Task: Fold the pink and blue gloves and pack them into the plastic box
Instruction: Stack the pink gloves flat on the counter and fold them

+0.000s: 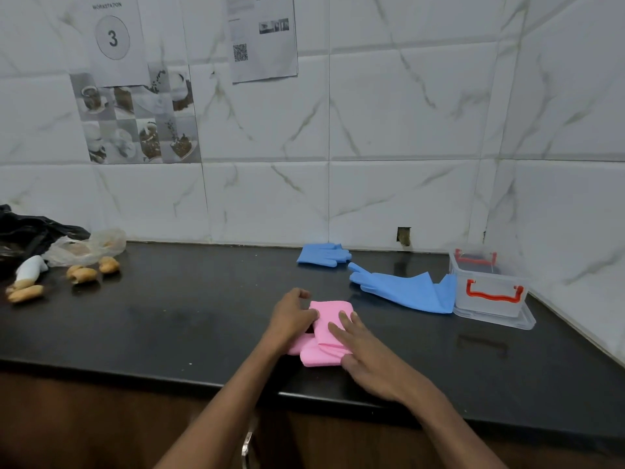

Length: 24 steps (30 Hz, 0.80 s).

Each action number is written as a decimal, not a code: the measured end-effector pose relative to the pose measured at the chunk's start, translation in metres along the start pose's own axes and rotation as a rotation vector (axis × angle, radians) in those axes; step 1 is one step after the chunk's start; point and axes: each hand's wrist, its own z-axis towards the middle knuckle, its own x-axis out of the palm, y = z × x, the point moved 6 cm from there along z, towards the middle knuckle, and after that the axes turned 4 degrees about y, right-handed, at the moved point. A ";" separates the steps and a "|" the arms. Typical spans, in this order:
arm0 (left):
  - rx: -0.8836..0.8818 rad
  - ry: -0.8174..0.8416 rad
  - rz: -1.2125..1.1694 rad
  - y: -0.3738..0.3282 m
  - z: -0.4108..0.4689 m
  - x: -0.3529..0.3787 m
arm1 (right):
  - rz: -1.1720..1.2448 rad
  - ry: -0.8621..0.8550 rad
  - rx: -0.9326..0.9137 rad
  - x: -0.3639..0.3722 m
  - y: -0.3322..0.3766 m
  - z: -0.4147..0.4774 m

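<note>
While right hand (367, 355) presses pink glove (329, 311), blue glove (406, 292) touches plastic box (490, 308).

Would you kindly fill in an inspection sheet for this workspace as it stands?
Surface: black countertop, glossy.
Job's things: pink gloves folded near the front edge; folded blue glove by the wall; flat blue glove, cuff against the plastic box; box open, looks empty.
Clutter: black bag, clear bag, bread rolls, white object, all far left.
Grippers: left hand grips the pink fold; right hand presses flat on it.
Cables: nothing seen.
Surroundings: tiled wall, sheet marked 3, QR-code sheet.
</note>
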 end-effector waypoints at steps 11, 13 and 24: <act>-0.169 0.120 -0.460 0.019 0.002 -0.004 | -0.165 -0.133 -0.037 0.016 0.017 0.002; -0.230 0.065 -0.501 0.021 0.000 -0.004 | -0.269 -0.200 -0.074 0.017 0.022 0.003; 0.267 -0.390 0.533 -0.029 -0.028 -0.008 | -0.109 -0.079 0.005 0.011 0.011 0.000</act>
